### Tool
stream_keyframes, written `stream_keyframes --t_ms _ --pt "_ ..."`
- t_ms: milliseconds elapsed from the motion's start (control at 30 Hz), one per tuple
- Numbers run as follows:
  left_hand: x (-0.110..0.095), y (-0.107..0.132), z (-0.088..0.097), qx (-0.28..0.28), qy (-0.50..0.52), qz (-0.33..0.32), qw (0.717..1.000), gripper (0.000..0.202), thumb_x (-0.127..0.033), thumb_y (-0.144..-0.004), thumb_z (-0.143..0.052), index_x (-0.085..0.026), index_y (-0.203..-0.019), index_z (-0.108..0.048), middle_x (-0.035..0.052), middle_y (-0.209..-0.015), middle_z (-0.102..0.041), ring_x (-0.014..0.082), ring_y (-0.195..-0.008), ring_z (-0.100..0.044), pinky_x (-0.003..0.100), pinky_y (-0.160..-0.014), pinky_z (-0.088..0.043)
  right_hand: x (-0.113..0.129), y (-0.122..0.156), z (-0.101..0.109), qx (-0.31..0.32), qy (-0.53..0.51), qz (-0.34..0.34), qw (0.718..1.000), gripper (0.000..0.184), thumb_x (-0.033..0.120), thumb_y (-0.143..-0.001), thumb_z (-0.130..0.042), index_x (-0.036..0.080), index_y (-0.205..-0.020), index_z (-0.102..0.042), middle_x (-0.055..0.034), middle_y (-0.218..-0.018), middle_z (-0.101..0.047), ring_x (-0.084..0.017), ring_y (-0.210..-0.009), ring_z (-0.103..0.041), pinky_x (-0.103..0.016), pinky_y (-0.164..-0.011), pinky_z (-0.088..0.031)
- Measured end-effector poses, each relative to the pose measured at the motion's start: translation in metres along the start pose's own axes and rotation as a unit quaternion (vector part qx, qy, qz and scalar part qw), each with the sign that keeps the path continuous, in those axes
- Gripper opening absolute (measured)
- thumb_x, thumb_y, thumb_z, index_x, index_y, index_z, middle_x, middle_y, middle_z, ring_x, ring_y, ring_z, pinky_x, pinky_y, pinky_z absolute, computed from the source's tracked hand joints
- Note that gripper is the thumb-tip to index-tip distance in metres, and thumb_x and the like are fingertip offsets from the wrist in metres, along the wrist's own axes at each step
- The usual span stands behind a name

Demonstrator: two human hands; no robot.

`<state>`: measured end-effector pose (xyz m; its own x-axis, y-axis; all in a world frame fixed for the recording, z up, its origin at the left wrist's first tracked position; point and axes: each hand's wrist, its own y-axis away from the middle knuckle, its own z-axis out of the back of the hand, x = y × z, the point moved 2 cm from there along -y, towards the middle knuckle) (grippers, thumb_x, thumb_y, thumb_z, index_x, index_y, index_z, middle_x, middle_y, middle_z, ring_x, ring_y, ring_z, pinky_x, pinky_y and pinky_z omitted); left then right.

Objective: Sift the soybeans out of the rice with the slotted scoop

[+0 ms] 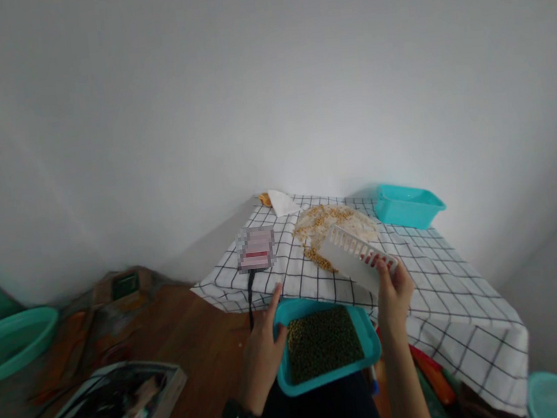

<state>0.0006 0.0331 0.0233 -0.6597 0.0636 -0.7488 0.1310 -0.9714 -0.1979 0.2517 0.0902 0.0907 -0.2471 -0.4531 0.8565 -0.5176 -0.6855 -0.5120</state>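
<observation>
A turquoise plastic basin of small dark-green beans, with some yellowish ones at the left, rests over my lap. My left hand is at its left rim, thumb over the edge and index finger stretched along the corner; its other fingers are hidden. Between thumb and fingers, my right hand pinches the right end of a white slotted plastic basket. That basket is tilted above the near part of the table, its slotted side up. Something red shows through the slots near my fingers.
A checked cloth covers the table. On it are scattered yellow beans on a pale round sheet, a second turquoise basin, a white paper and a blurred pinkish packet. An open box stands low at left.
</observation>
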Motion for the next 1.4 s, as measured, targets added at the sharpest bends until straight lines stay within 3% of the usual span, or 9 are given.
stream_keyframes --t_ms 267,600,1100,1400 --pt "0.0 0.0 0.0 -0.002 -0.01 0.001 1.0 0.069 -0.013 -0.09 -0.042 -0.032 -0.154 -0.021 0.0072 -0.147 -0.05 0.0214 -0.127 -0.056 0.032 -0.096 -0.048 0.001 0.005 -0.002 0.03 -0.004 -0.008 1.0 0.037 0.053 -0.084 -0.058 0.016 -0.084 -0.066 -0.0058 -0.078 -0.068 -0.019 -0.072 -0.057 -0.029 -0.065 -0.043" --pt "0.002 0.0 -0.001 -0.004 0.006 -0.002 1.0 0.07 -0.012 -0.09 -0.042 -0.033 -0.154 -0.021 0.0075 -0.152 -0.044 0.0234 -0.135 -0.049 0.036 -0.101 -0.046 0.008 0.012 -0.004 0.058 -0.01 -0.017 0.998 0.037 0.052 -0.083 -0.06 0.016 -0.083 -0.066 -0.0045 -0.075 -0.067 -0.019 -0.071 -0.058 -0.03 -0.066 -0.043" --pt "-0.004 0.001 0.001 -0.003 -0.019 0.012 1.0 0.07 -0.012 -0.09 -0.043 -0.033 -0.154 -0.022 0.0065 -0.154 -0.043 0.0226 -0.13 -0.054 0.033 -0.098 -0.048 0.0 0.017 0.003 0.033 -0.011 -0.02 0.999 0.038 0.052 -0.083 -0.061 0.016 -0.087 -0.068 -0.0059 -0.077 -0.068 -0.019 -0.07 -0.058 -0.029 -0.063 -0.044" --pt "-0.001 0.0 0.0 -0.003 -0.015 0.003 1.0 0.07 -0.012 -0.091 -0.042 -0.032 -0.154 -0.021 0.0076 -0.154 -0.042 0.024 -0.135 -0.049 0.035 -0.101 -0.046 0.001 0.018 0.003 0.02 -0.007 -0.02 1.0 0.037 0.052 -0.084 -0.06 0.016 -0.088 -0.068 -0.0064 -0.08 -0.069 -0.021 -0.074 -0.06 -0.031 -0.067 -0.045"
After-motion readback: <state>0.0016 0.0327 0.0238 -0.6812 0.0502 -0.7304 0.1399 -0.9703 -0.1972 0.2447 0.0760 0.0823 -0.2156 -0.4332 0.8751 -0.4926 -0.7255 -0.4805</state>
